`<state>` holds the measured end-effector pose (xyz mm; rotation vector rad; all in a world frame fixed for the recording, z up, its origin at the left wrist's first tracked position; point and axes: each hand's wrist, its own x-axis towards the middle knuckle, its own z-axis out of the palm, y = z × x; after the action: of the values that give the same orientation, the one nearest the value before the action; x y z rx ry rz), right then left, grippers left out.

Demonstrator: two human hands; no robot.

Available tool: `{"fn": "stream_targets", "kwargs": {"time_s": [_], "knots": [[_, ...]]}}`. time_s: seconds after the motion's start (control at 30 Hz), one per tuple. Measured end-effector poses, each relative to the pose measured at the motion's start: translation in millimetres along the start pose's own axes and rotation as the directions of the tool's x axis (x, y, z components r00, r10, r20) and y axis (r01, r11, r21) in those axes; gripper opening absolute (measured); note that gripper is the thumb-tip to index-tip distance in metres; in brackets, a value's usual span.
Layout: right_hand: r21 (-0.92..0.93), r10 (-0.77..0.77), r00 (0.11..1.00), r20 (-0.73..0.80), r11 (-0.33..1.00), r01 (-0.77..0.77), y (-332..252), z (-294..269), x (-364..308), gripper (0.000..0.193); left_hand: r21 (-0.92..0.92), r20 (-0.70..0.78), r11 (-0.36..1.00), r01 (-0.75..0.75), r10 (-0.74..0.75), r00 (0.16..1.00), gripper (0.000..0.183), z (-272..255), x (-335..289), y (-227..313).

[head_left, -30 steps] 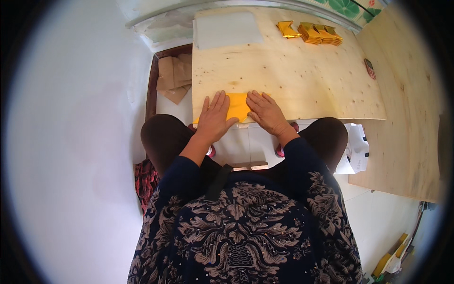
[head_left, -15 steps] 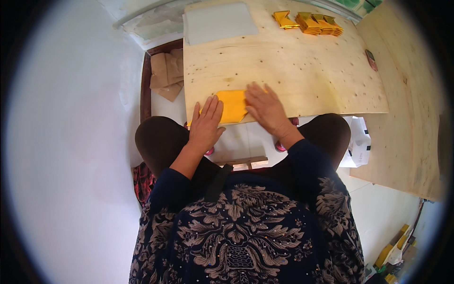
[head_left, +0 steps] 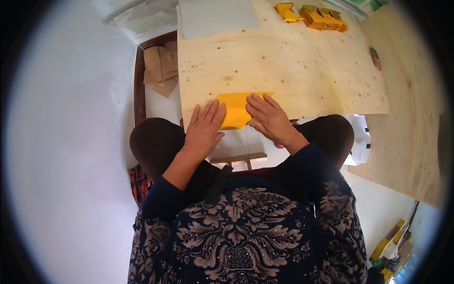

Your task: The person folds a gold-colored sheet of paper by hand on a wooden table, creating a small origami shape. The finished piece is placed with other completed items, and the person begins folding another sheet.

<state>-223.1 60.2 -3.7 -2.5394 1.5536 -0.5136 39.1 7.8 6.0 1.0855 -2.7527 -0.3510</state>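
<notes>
A yellow-gold folded paper sheet lies at the near edge of the plywood table. My left hand rests flat on its left end, fingers stretched out. On its right part lies my right hand, fingers extended and pressing down. Both hands cover some of the paper, so its ends are partly hidden. At the far right of the table sit stacks of folded gold paper pieces, with a smaller pile beside them.
Pale grey sheets lie at the table's far left. A small dark red object is near the right edge. Brown paper sits left of the table. A white bag stands below on the right, by my knee.
My right hand's fingers have come down and lie closer along the paper, and more of its far right corner shows. The view has shifted slightly.
</notes>
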Motion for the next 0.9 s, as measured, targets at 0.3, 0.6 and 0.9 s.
{"fn": "stream_targets", "kwargs": {"time_s": [0.3, 0.6, 0.9], "knots": [[0.121, -0.012, 1.000, -0.019, 0.993, 0.014, 7, -7, 1, 0.045, 0.112, -0.114, 0.985, -0.130, 0.143, 0.983, 0.046, -20, 5, 5], [0.464, 0.188, 0.969, -0.158, 0.881, -0.095, 8, -8, 4, 0.033, -0.290, 0.034, 0.954, 0.077, -0.070, 0.997, 0.015, -40, 35, -14], [0.326, 0.396, 0.910, -0.121, 0.882, -0.341, -3, -6, 24, 0.018, -0.404, 0.272, 0.791, 0.459, -0.375, 0.886, 0.026, -40, 61, -25]]}}
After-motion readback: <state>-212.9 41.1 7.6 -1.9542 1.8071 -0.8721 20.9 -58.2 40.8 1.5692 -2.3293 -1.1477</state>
